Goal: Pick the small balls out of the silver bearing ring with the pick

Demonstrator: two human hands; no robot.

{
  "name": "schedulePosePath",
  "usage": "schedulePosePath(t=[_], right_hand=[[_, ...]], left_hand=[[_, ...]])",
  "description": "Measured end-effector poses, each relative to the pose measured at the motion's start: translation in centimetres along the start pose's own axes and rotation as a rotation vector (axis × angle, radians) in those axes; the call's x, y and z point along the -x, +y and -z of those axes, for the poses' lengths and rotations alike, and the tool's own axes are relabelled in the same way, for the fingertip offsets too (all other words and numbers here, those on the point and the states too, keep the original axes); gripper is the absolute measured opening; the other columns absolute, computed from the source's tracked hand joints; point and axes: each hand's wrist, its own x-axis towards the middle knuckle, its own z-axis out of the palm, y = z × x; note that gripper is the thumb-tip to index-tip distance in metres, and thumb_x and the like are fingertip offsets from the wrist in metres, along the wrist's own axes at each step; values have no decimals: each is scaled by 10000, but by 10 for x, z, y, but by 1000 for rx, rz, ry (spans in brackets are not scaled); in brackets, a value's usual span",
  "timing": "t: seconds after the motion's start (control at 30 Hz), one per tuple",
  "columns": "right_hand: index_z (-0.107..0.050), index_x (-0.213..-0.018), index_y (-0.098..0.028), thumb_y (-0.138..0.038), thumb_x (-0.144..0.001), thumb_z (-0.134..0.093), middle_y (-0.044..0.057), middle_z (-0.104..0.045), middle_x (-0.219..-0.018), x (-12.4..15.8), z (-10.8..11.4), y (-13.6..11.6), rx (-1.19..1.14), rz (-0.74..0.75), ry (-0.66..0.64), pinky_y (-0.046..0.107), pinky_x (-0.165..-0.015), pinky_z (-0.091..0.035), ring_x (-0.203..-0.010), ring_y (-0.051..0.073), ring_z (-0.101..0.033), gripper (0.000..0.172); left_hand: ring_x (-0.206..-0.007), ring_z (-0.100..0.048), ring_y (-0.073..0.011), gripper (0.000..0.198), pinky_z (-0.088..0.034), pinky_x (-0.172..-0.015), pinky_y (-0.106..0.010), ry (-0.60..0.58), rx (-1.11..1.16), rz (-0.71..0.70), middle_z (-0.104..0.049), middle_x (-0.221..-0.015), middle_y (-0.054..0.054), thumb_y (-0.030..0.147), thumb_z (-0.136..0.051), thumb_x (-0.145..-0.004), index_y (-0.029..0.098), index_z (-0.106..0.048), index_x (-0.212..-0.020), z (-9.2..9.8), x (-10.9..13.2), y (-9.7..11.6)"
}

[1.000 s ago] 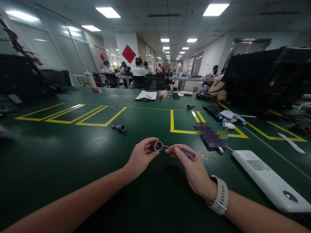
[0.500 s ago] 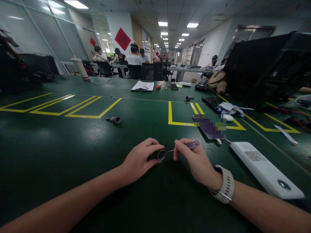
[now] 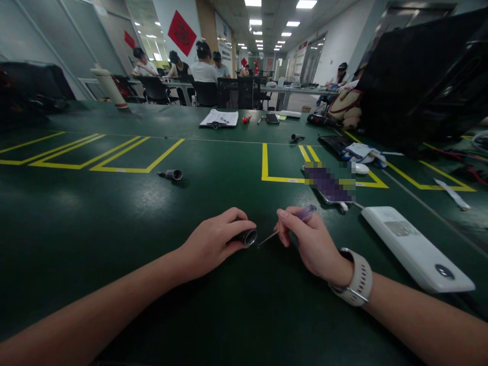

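My left hand (image 3: pixel 223 236) is closed around a dark, hollow cylindrical metal part (image 3: pixel 249 237), its round open end facing right and toward me. Most of that part is hidden by my fingers. In my right hand (image 3: pixel 305 236) is a small screwdriver (image 3: pixel 305 212) with a clear purple handle, pinched between thumb and fingers. Its thin shaft slants down to the left, and the tip ends just right of the cylinder's mouth, apart from it. A similar dark part (image 3: pixel 173 175) with a narrow stem lies on the green table (image 3: pixel 125 229), beyond my left hand.
A white power bank (image 3: pixel 417 249) lies right of my right hand, cabled to a phone (image 3: pixel 330 184). Another dark part (image 3: pixel 296 138), a clipboard (image 3: pixel 219 118) and a glove (image 3: pixel 364 154) lie farther back. A large black case (image 3: pixel 423 86) stands at right. People sit at distant tables.
The screwdriver tip has come away from the cylinder's mouth and now points lower, toward the table. My left hand still holds the part. The whole view has shifted slightly with my head.
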Motion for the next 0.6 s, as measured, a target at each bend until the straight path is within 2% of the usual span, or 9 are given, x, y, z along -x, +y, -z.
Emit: schedulePosePath(t=[0.17,0.37,0.5,0.6], right_hand=[[-540,-595,-201,-383,-877,-532,-48,-476,-504,1,1,3,-67,73,39,258,-516,-363,-485,99,-449,335],[-560,-601,-197,-366,-877,-548,-53,-459,-490,0,9,-9,-6,121,21,235,-445,-310,-444,82,-407,324],[-612,-672,-200,-338,-884,-542,-36,-528,-581,-2,14,-27,-12,224,66,233,-494,-361,-520,90,-474,262],[-656,-822,-207,-327,-910,-495,-8,-609,-709,2,17,-30,21,203,8,274,-641,-443,-665,125,-572,219]], left_hand=[[-823,-577,-144,335,-494,-681,-264,43,141,85,-557,-1123,-44,173,-557,-803,240,-571,-1130,2,-2,3],[-902,-591,-170,324,-520,-705,-273,118,219,125,-605,-1081,-42,163,-582,-780,221,-576,-1100,0,-3,3],[-940,-616,-183,344,-541,-770,-310,172,420,206,-618,-1088,-36,187,-598,-776,230,-563,-1115,-6,-2,1],[-978,-626,-192,384,-525,-864,-352,197,586,294,-637,-1097,-39,179,-622,-750,210,-547,-1126,-6,-2,1]])
